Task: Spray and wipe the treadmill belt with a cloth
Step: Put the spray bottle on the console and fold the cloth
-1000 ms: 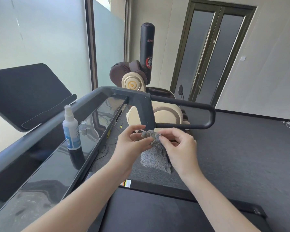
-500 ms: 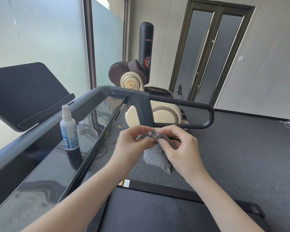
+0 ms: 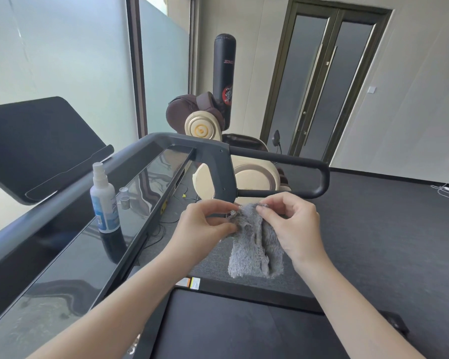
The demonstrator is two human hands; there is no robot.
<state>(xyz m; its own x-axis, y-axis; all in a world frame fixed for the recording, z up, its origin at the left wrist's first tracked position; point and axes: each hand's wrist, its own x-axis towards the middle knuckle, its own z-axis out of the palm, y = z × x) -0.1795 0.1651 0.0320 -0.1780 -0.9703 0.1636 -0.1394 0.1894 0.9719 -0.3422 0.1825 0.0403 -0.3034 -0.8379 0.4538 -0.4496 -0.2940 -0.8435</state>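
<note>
A fluffy grey cloth hangs in the air in front of me, above the front end of the dark treadmill belt. My left hand pinches its top left edge and my right hand pinches its top right edge, so the cloth is partly spread between them. A white spray bottle with a blue label stands upright on the glossy black console panel to the left, apart from both hands.
A dark handrail loop juts out just behind the cloth. A small metal cap sits beside the bottle. A tilted black screen is at left. A beige massage chair and a black punching bag stand beyond, on grey carpet.
The cloth was bunched between my hands; my hands have moved apart and the cloth now hangs longer and more spread out.
</note>
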